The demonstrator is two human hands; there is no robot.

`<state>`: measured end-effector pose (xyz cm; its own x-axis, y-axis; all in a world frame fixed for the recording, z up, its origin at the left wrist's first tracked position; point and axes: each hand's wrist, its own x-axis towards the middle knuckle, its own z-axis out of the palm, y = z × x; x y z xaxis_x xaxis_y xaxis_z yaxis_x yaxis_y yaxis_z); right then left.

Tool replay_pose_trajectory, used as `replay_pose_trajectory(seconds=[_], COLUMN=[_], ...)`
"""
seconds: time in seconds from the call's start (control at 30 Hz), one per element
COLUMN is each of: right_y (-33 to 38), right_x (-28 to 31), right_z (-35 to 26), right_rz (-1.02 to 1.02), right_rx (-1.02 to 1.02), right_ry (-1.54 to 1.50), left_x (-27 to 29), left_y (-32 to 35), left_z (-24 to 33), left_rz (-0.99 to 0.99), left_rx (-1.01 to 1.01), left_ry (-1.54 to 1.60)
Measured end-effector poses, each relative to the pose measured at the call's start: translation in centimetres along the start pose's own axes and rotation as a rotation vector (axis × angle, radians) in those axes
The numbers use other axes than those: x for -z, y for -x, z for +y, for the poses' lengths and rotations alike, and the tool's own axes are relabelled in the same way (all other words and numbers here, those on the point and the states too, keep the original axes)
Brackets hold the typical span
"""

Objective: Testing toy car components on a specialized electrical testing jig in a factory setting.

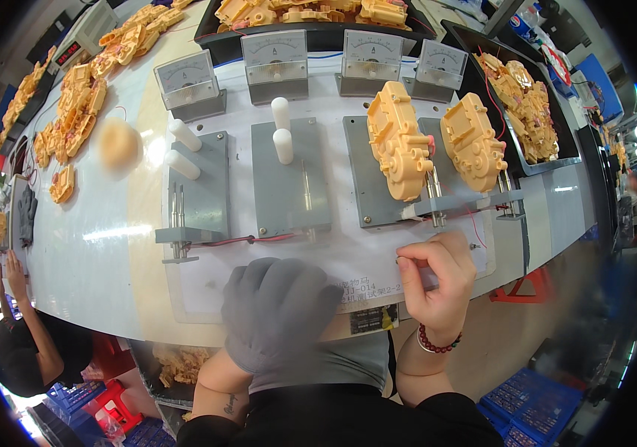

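My left hand (277, 309), in a grey glove, hovers over the front edge of the white board and is smeared by motion; its fingers do not show clearly. My bare right hand (441, 279) pinches thumb against forefinger, with a tiny dark speck at the tips that I cannot make out. It is nearest to the metal pins (436, 195) of a grey test fixture (371, 208). Two yellow-orange plastic gear housings (395, 141) (473, 143) sit tilted on the right-hand fixtures. On the left, two fixtures (209, 194) (268, 197) carry only white posts (183, 134) and pins.
Analog meters (274, 63) line the back of the board (341, 261). Black bins (207, 37) (516, 153) hold more housings. Housings (80, 104) are piled at left, near a blurred round yellowish thing (117, 144). Another person's hands (15, 276) are at far left.
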<state>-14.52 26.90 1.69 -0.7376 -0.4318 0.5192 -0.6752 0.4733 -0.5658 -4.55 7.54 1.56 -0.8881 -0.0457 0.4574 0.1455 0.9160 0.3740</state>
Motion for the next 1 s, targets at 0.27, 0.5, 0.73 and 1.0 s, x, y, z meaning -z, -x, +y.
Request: replay_pose_trajectory(seconds=[0.27, 0.5, 0.73, 1.0], right_y=[0.02, 0.01, -0.01, -0.09], right_x=[0.02, 0.29, 0.26, 0.0], right_z=[0.14, 0.2, 0.2, 0.0], right_rz=[0.003, -0.027, -0.02, 0.019], right_rx=[0.003, 0.024, 0.022, 0.01], right_ry=[0.006, 0.041, 0.038, -0.011], left_x=[0.1, 0.35, 0.33, -0.04], left_y=[-0.2, -0.66, -0.65, -0.58], left_z=[0.04, 0.38, 0.39, 0.19], left_rz=[0.021, 0.048, 0.036, 0.026], left_rx=[-0.019, -0.008, -0.007, 0.018], left_ry=[0.006, 0.037, 0.026, -0.031])
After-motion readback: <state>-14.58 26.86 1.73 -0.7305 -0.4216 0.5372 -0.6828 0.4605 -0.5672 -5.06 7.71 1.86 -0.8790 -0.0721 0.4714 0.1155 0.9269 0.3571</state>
